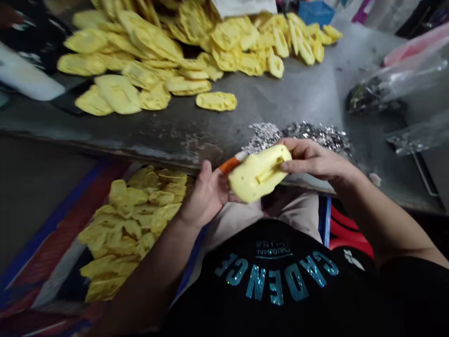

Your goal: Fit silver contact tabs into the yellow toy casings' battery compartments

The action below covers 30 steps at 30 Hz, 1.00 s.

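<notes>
Jackfruit bulb [258,174], pale yellow, slit lengthwise, held between both hands above the lap, just past the table edge. Right hand [315,159]: fingers [298,161] clenched on the bulb, one fingertip pressed at the slit. Left hand [206,196]: fingers curled beneath the bulb, grasping an orange-handled tool [229,164], its far end hidden. Further bulbs [140,61] heaped on the metal table [280,103], more on a striped cloth [66,234] at left; crumpled foil [298,135] beside the right hand.
</notes>
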Motion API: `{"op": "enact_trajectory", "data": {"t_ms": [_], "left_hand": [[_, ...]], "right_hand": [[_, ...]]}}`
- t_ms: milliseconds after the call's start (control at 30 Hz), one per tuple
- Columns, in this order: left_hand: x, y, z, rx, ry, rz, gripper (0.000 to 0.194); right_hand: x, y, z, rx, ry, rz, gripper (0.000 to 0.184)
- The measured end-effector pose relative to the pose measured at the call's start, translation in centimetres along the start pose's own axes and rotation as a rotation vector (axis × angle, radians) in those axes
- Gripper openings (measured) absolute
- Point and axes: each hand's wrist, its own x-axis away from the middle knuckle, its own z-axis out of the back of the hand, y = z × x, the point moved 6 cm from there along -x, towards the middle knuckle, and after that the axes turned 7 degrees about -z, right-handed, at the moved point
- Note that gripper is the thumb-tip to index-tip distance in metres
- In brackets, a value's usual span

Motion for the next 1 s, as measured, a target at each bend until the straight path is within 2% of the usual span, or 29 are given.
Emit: {"op": "enact_trajectory", "data": {"t_ms": [67,100,133,200,267,300,333,400,433,467,567,700,867,1000], "left_hand": [[0.6,-2.7,-2.7,0.031,-0.241,0.268,0.088],[1.3,-3.9,-3.7,0.018,-0.335,0.383,0.085],[2.1,-4.9,-4.5,-0.002,-0.401,0.476,0.082],[3.4,-6.4,-5.6,-0.030,-0.448,0.593,0.077],[4.0,-7.1,-6.4,-0.020,-0.431,0.620,0.078],[4.0,-7.2,-6.7,-0.009,-0.407,0.609,0.080],[3.9,-7.2,-7.0,0.000,-0.369,0.585,0.083],[3.5,-6.9,-7.0,0.002,-0.242,0.501,0.086],[3.2,-6.6,-6.9,-0.002,-0.162,0.450,0.086],[3.1,-6.3,-6.7,-0.006,-0.088,0.406,0.085],[3.1,-5.6,-6.3,-0.008,0.066,0.346,0.076],[3.3,-5.3,-6.1,-0.010,0.106,0.346,0.071],[2.9,-5.6,-5.5,-0.012,0.140,0.373,0.074],[2.6,-5.8,-5.6,0.040,0.113,0.379,0.070]], "right_hand": [[3.2,1.5,-2.6,0.060,-0.098,-0.035,0.033],[4.7,2.3,-3.5,0.123,-0.108,-0.037,0.029],[6.0,3.1,-4.2,0.188,-0.095,-0.036,0.027],[8.4,4.6,-4.6,0.259,-0.007,-0.031,0.029],[10.5,5.7,-3.6,0.254,0.146,0.012,0.038],[11.5,6.0,-2.4,0.274,0.267,0.053,0.041],[12.3,6.2,-0.8,0.337,0.427,0.095,0.038],[13.6,6.5,2.6,0.561,0.761,0.126,0.017],[13.7,6.7,4.0,0.690,0.872,0.110,0.008],[13.4,7.0,5.1,0.807,0.927,0.078,0.008],[11.1,7.9,6.8,1.004,0.890,-0.026,0.010],[9.4,8.6,7.1,1.066,0.837,-0.089,0.011],[10.6,8.8,7.0,1.137,0.843,-0.035,0.017],[12.2,9.2,5.4,1.256,0.874,0.009,0.024]]}}
